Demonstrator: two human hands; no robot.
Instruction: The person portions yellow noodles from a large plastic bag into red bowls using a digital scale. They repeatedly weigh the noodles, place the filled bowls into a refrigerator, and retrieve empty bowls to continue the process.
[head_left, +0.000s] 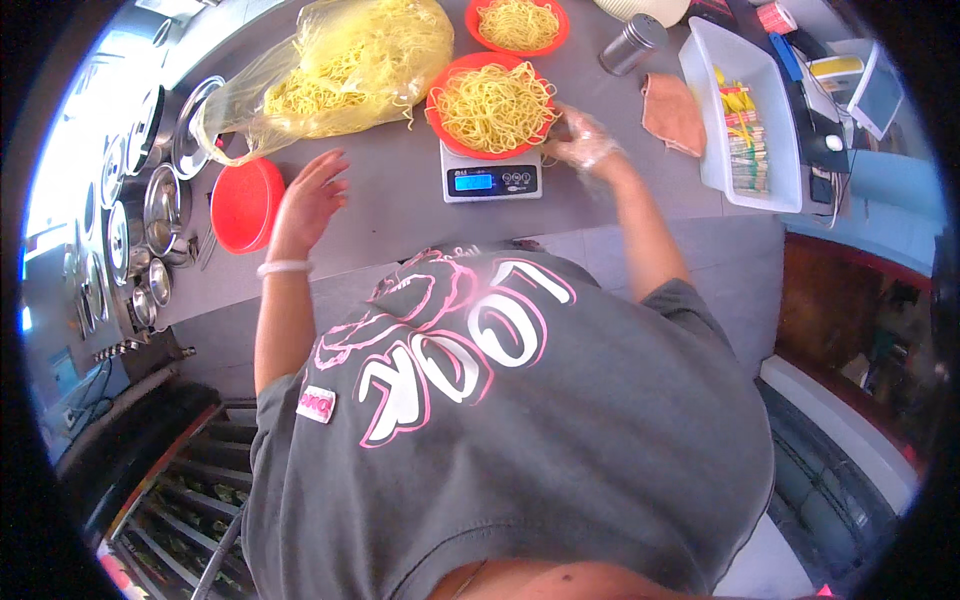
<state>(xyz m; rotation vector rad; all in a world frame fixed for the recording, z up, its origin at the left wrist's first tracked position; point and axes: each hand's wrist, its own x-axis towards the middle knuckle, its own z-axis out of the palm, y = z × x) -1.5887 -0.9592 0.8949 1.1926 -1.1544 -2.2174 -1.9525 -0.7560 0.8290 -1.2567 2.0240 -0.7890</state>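
A red plastic bowl (452, 142) heaped with yellow noodles (495, 107) sits on a digital kitchen scale (493, 184) with a lit display. My right hand (583, 142), in a clear plastic glove, is at the bowl's right edge, fingers bent; some noodle strands show by the fingertips, and whether they are held is unclear. Bare and apart-fingered, my left hand (315, 196) hovers between the scale and an empty red bowl (247, 205). Behind it lies a clear plastic bag (427, 52) full of noodles. Another red bowl (559, 37) of noodles stands behind the scale.
Right of the scale are a metal shaker (632, 45), a folded pinkish-brown cloth (673, 112) and a white plastic bin (780, 150) holding small packets. Lidded metal pots (166, 206) crowd the left side. The counter's front edge runs just before my body.
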